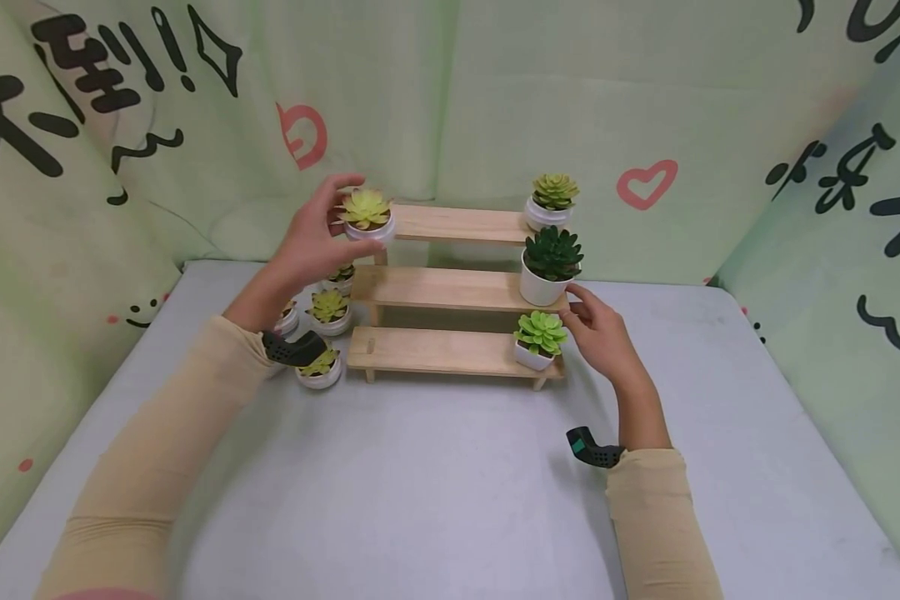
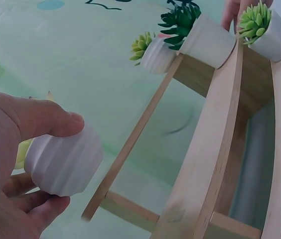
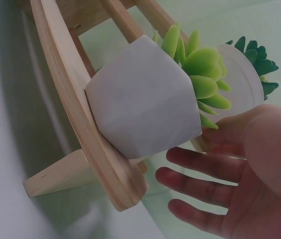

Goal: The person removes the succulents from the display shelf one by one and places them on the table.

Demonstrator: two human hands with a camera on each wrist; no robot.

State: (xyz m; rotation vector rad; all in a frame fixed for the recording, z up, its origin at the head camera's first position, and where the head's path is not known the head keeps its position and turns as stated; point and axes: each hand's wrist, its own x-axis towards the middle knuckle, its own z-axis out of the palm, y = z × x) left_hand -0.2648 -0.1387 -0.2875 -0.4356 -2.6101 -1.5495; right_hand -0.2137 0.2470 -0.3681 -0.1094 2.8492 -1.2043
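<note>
At left, pinches a yellow succulent (image 1: pixel 367 210) between thumb and fingers of the left hand (image 1: pixel 317 233), just beside the wooden stand (image 1: pixel 435 286) at its top left; could drop it through a slip; at right, holds fingers of the right hand (image 1: pixel 598 335) parted near the dark green succulent (image 1: pixel 553 252), cannot tell if touching; could topple it by brushing; in left wrist view, shows ribs on the white pot (image 2: pixel 67 163), indistinct from the head

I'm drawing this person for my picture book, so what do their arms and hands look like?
The left sleeve and right sleeve are beige, with some creases. The left hand and right hand wear no gloves. There's a black left wrist device and a black right wrist device, which has a little green patch.
</note>
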